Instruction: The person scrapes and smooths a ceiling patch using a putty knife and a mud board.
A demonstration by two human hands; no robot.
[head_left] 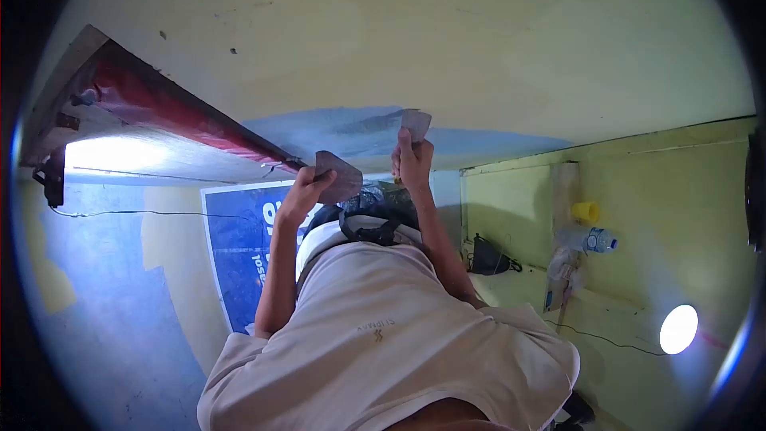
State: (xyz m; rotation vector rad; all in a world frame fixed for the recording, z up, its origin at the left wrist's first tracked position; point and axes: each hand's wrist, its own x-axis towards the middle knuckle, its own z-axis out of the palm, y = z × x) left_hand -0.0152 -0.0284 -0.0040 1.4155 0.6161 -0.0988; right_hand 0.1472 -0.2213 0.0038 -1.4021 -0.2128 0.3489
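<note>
My left hand (300, 194) is closed on a putty knife (339, 179) with a broad, smudged grey blade, held below the wall patch. In my right hand (412, 161) is a second putty knife (415, 123), its handle inside my fingers and my thumb pressed on the blade. That blade overlaps the edge of a bluish-grey patch (339, 129) on the pale yellow wall (383, 40). The patch spreads to both sides of the blade.
A red-covered ledge (159, 112) slants down at the left. A blue banner (231, 251) hangs behind it. At the right are a plastic bottle (600, 240), a yellow cup (586, 211), a black bag (491, 257), a thin cable (606, 341) and a bright lamp (679, 330).
</note>
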